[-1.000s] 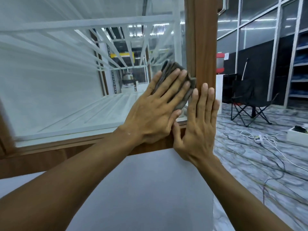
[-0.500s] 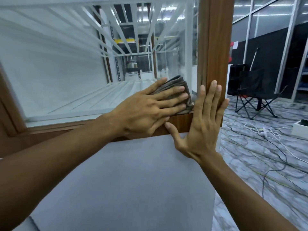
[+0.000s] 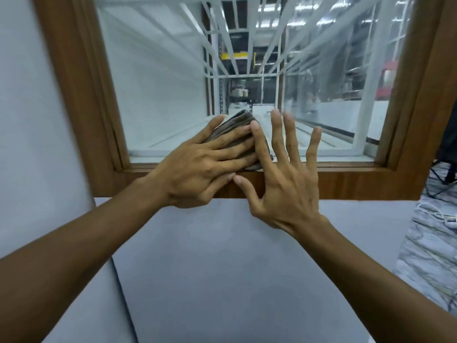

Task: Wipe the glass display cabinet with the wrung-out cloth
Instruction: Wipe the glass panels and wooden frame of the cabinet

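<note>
Grey panelling (image 3: pixel 222 268) fills the foreground below the window, with two bare forearms reaching up across it from the lower corners. Off to the right, a marbled floor (image 3: pixel 425 256) carries a white cable (image 3: pixel 431 214) beside the cabinet's edge.

Above the panel runs the brown wooden frame (image 3: pixel 346 184) of the glass display cabinet (image 3: pixel 160 95). The left hand (image 3: pixel 197 167) lies flat, fingers extended and pointing right and slightly up, pressing the folded grey cloth (image 3: pixel 237 125) against the lower part of the glass just above the bottom rail. It does not clench the cloth; it pins it under the palm and fingers. The cloth's long axis tilts from lower right up toward the upper left, its folded edges showing at the top.

The right hand (image 3: pixel 284 179) is spread wide with nothing in it, fingers pointing up over the glass; its index finger overlaps the cloth's right edge and its thumb tip meets the left hand's fingertips at the rail. Its fingertips are blurred.

Beyond the pane, white bars (image 3: pixel 247 45) recede toward dim shelving (image 3: pixel 239 92).
</note>
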The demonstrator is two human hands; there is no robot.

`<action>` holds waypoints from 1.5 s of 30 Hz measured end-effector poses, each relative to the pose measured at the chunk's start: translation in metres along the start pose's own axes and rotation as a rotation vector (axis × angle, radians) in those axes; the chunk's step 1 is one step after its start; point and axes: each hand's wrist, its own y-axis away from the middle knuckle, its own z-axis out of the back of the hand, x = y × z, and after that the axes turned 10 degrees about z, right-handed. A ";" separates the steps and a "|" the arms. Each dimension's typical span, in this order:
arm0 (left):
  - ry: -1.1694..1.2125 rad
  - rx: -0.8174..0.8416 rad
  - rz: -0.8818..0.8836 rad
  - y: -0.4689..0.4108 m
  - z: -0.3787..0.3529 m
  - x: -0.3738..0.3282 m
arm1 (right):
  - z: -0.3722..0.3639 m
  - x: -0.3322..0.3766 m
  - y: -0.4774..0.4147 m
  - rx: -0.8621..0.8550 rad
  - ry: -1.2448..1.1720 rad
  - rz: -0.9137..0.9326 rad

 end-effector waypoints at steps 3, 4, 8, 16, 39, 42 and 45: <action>0.034 -0.013 0.074 0.021 0.002 0.008 | -0.006 0.011 -0.008 0.010 0.007 -0.023; 0.040 -0.020 0.104 0.029 0.002 0.011 | -0.007 0.013 -0.009 0.011 0.008 -0.039; 0.000 -0.056 0.191 0.054 0.004 0.019 | -0.011 0.027 -0.017 0.026 -0.020 0.011; -0.024 -0.247 0.444 0.117 -0.002 0.038 | -0.014 0.061 -0.045 0.045 -0.078 0.032; -0.088 -0.380 0.636 -0.073 0.021 0.037 | 0.018 -0.055 -0.134 -0.176 0.074 0.062; -0.046 -0.450 0.648 -0.125 0.042 0.045 | 0.031 -0.077 -0.166 -0.212 0.070 0.044; -0.019 -0.488 0.623 -0.177 0.067 0.061 | 0.053 -0.110 -0.208 -0.231 0.042 0.012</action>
